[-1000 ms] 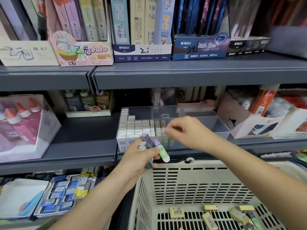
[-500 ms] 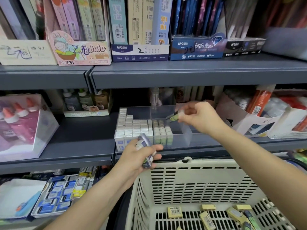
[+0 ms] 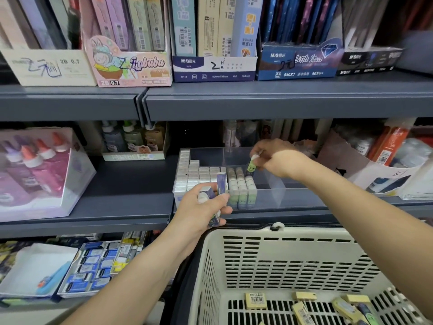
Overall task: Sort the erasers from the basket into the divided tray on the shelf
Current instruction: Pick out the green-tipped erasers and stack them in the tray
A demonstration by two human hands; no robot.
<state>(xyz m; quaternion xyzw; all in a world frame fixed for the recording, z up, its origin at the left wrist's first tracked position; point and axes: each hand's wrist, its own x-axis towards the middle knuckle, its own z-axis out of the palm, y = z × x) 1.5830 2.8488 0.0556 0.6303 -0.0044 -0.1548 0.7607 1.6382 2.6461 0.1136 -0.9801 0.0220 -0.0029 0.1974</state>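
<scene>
Head view: my right hand (image 3: 278, 160) has carried the green eraser (image 3: 251, 165) away from my left hand (image 3: 201, 212) to the divided tray (image 3: 281, 199) on the shelf (image 3: 131, 184). It pinches the eraser upright over the back of the green rows in the middle compartment, so I judge one more piece is nearly placed. My left hand still grips purple-sleeved erasers (image 3: 221, 184) at the tray's front edge. Yellow erasers (image 3: 256, 300) lie in the basket (image 3: 304, 231). On the boxes (image 3: 213, 66) above I read "M&G", "2B 0.7" and "Little Stars 840X1".
</scene>
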